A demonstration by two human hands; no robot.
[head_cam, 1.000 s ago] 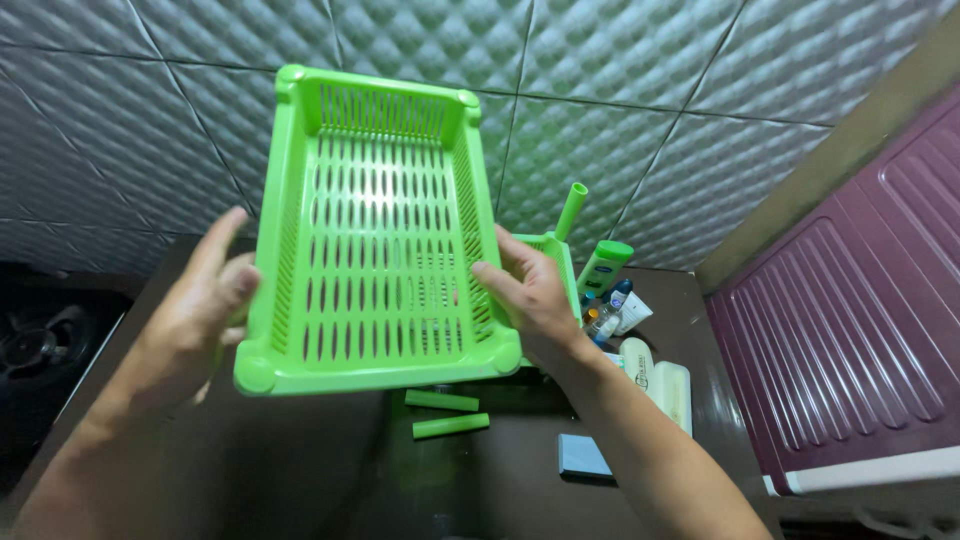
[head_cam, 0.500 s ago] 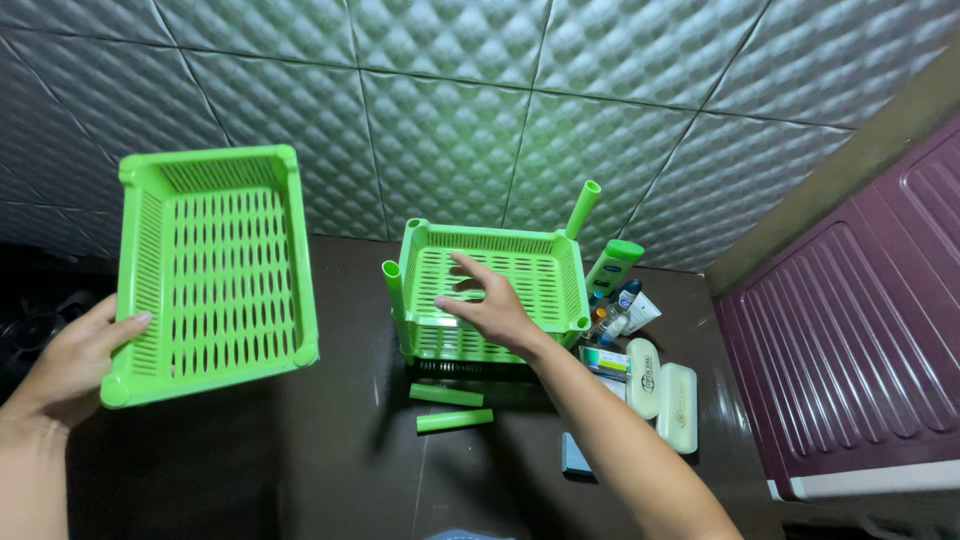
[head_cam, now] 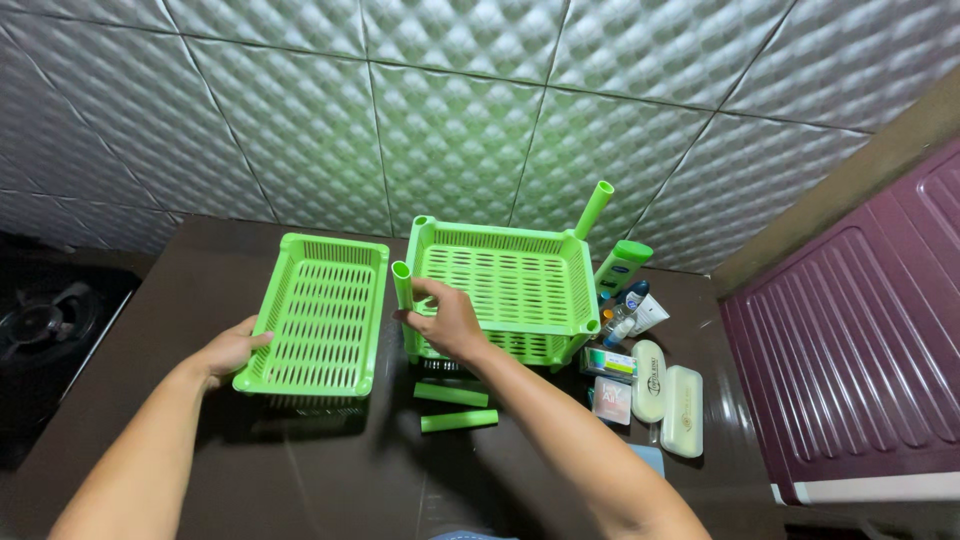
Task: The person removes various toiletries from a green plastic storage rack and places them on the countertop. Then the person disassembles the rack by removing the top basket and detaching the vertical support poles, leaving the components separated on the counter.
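Far to the left of the stacked basket, a gas burner is sitting at the edge of the dark desk. Nearer in, my left hand is resting on the loose green basket, fingers curled over its near left rim, holding it flat on the desk. At the stacked basket's front left corner, my right hand is wrapping its fingers round the upright green tube, closed on it. I reckon the tube could tilt and pop out of its corner socket if I'm pushing off-axis. Just below the stacked basket, two spare green tubes are lying loose; a nudge could roll them. The baskets are looking bright green, slotted, rectangular, plastic. To the right of the stacked basket, toiletries are crowding close, easy to knock.
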